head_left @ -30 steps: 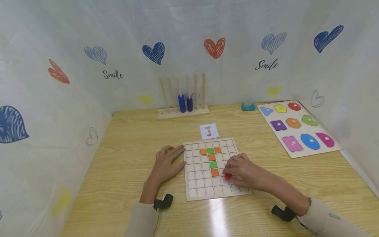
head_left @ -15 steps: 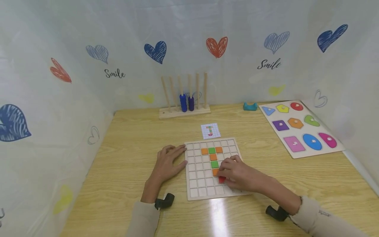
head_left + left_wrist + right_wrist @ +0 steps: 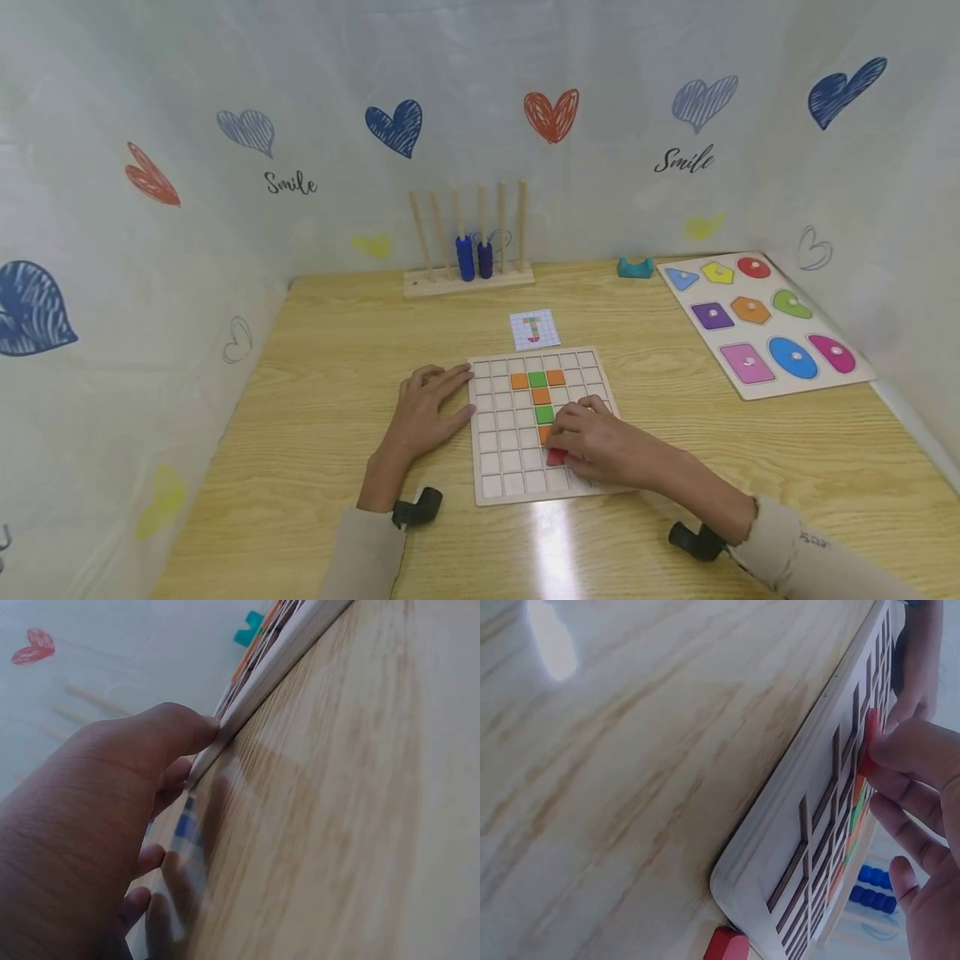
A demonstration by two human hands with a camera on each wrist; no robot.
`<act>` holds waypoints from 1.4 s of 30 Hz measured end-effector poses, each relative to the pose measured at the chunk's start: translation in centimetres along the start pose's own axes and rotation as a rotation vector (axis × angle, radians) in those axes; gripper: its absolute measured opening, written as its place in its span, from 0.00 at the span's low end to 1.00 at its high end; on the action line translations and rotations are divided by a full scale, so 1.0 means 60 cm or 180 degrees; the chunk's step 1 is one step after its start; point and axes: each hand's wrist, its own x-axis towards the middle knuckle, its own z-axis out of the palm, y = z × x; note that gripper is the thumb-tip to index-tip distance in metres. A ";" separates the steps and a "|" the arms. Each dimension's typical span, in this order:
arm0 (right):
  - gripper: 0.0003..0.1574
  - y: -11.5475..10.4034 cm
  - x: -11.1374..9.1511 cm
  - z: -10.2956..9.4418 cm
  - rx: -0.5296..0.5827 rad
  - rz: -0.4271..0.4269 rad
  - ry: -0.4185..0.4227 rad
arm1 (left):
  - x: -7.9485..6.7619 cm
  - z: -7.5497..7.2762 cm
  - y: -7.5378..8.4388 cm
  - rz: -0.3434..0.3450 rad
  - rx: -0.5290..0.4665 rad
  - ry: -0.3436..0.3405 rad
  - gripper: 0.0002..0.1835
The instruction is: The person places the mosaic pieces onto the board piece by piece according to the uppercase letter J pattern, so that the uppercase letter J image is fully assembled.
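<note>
A pale wooden grid board [image 3: 498, 462] lies on the table, with orange and green square tiles set in a T shape, among them a green tile [image 3: 543, 414]. My right hand [image 3: 607, 446] pinches a small red piece [image 3: 556, 457] between thumb and forefinger, just below the lowest orange tile [image 3: 545, 434], which the fingers partly cover. In the right wrist view this red piece [image 3: 869, 742] stands tilted against the grid. My left hand [image 3: 423, 417] rests at the board's left edge, its thumb and fingertips touching the rim; the left wrist view shows the thumb [image 3: 184, 729] against that edge.
Behind the board lies a pattern card [image 3: 535, 330]. Farther back stand a peg rack [image 3: 468, 285] with blue and purple beads and a teal block [image 3: 635, 267]. A shape puzzle [image 3: 757, 333] lies at right. Another red piece [image 3: 727, 945] sits by the board's corner.
My right hand has moved left across the board with the red piece, bringing it under the lowest orange tile. The left hand keeps its place at the board's edge.
</note>
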 end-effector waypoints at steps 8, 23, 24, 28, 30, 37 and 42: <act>0.16 0.001 -0.001 0.006 -0.0084 -0.0071 0.0176 | 0.002 -0.003 0.002 -0.0003 0.0001 0.0015 0.29; 0.14 0.004 -0.001 0.013 0.0006 -0.0186 0.0323 | 0.001 -0.003 0.001 0.0013 -0.0016 0.0056 0.29; 0.14 0.005 0.000 0.013 0.0014 -0.0199 0.0319 | 0.001 -0.004 0.001 0.0013 -0.0019 0.0057 0.29; 0.13 0.007 0.003 0.013 0.0050 -0.0234 0.0290 | 0.001 -0.005 0.002 -0.0001 -0.0029 0.0043 0.29; 0.13 0.007 0.005 0.012 0.0071 -0.0240 0.0289 | 0.001 -0.006 0.003 -0.0002 -0.0028 0.0040 0.29; 0.12 0.007 0.001 0.016 0.0064 -0.0222 0.0355 | 0.001 -0.003 0.003 -0.0010 -0.0018 0.0021 0.29; 0.10 0.006 -0.007 0.014 0.0069 -0.0119 0.0404 | 0.001 -0.002 0.003 -0.0027 -0.0018 -0.0033 0.29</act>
